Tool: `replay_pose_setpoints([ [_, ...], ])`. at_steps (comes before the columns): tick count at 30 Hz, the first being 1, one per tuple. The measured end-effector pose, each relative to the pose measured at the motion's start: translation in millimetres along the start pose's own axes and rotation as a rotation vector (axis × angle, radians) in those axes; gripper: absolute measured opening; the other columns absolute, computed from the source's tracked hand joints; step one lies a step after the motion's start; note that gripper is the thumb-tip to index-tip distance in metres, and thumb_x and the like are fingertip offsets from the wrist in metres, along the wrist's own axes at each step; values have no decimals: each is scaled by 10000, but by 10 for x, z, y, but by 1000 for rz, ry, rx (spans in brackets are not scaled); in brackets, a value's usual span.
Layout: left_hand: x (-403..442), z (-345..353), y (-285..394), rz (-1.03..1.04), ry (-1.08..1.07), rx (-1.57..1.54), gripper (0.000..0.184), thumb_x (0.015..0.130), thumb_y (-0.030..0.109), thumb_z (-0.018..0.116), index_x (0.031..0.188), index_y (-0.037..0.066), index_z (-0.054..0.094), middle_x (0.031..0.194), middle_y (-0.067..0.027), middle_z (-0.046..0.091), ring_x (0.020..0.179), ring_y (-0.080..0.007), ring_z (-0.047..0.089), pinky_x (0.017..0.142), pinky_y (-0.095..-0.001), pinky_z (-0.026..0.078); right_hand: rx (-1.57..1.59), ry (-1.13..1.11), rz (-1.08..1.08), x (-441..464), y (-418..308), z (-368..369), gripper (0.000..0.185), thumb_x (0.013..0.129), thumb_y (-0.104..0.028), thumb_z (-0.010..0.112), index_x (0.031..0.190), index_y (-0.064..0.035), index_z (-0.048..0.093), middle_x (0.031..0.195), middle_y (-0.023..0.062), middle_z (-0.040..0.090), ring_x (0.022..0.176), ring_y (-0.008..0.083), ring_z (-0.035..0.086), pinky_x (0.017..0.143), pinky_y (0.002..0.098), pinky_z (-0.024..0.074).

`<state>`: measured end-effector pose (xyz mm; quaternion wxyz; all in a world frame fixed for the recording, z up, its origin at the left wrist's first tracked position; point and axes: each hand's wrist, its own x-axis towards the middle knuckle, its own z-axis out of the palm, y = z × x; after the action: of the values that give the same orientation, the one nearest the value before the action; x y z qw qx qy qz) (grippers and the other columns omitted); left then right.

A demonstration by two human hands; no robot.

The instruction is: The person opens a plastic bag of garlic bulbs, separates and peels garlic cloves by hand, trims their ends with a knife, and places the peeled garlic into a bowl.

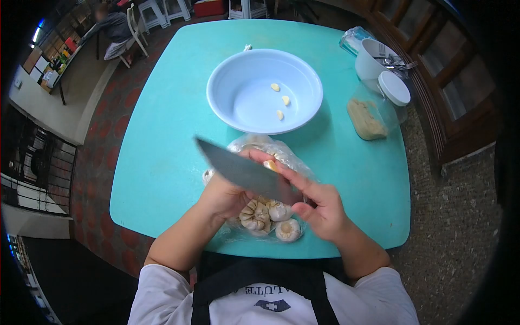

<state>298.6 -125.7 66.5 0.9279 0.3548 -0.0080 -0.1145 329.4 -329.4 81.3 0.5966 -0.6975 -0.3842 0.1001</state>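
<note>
My right hand (319,207) is wrapped round the handle end of a broad knife (244,172), whose blade points to the upper left. Behind the blade, my left hand (230,192) pinches a garlic clove (270,165), with fingers of my right hand close to it. The blade hides part of my left hand. Under both hands lies a clear plastic bag (292,154) with garlic bulbs (254,215) on and in it. Just beyond the bag, a light blue basin (216,111) holds several peeled cloves at most three, one being a pale clove (286,101).
On the turquoise table (162,146), at the back right, stand a white container (367,64) with cutlery, a plastic packet (352,39) and a lidded jar (367,122) of tan contents. A person (116,30) sits far off at the upper left.
</note>
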Motion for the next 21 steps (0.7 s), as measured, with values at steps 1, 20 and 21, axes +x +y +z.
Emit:
replay_pose_setpoints([
  [1,34,-53,-19,-14,-35,-42,263,812,101,666,1047,40,564,1058,-105,624,951,-195,632,821,-313,530,-84,-9,-21,2,-11,-7,612,843,-379,630,1361,-114,441,704,132,597,497,167,550,529,283,454],
  [20,9,-91,-87,-64,-6,-138,199,861,146,629,1037,79,565,1014,-47,638,895,-133,633,775,-264,526,-441,33,-151,28,-15,11,640,816,-431,620,1360,-141,449,572,71,528,437,189,517,446,315,414],
  [21,6,-94,-88,-69,11,-127,196,862,159,627,1031,80,567,1010,-48,639,892,-135,634,774,-266,526,-450,29,-149,26,-14,5,639,815,-430,621,1359,-141,450,567,71,521,437,190,513,446,315,411],
])
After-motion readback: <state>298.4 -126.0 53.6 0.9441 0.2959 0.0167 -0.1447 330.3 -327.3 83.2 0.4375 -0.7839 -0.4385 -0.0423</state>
